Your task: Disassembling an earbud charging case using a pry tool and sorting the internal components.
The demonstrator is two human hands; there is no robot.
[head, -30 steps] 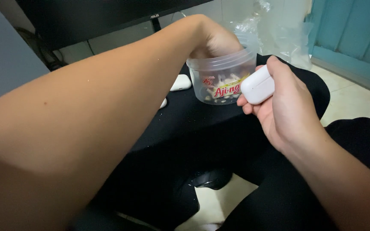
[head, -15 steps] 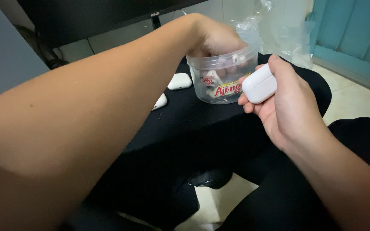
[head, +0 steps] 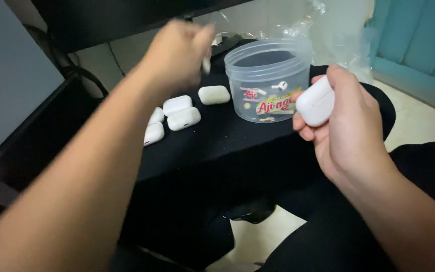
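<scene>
Just in front of the right hand (head: 346, 126) stands a round tub (head: 269, 80) of clear, thin plastic with a ribbed rim and a printed label, open at the top; a few small white earbuds (head: 280, 85) lie loose inside it. The right hand is curled loosely around a smooth, glossy white earbud case (head: 315, 102) with rounded corners, the thumb over its top and the fingers (head: 303, 132) cupped beneath, the case nearly touching the tub's wall.

The left hand (head: 179, 53) is raised above and to the left of the tub, blurred; its fingers are drawn together in a pinch on a small pale piece (head: 206, 64), too smeared to tell what it is.

Below the left hand, on a matte black cloth-covered surface (head: 217, 146), lie five more white cases (head: 177, 113) of the same pebble shape, clustered close together, one (head: 214, 94) a little apart and nearest the tub. Beyond the tub sits crinkled clear plastic wrap (head: 328, 30). Far left of the left forearm is a flat grey panel (head: 11, 75).
</scene>
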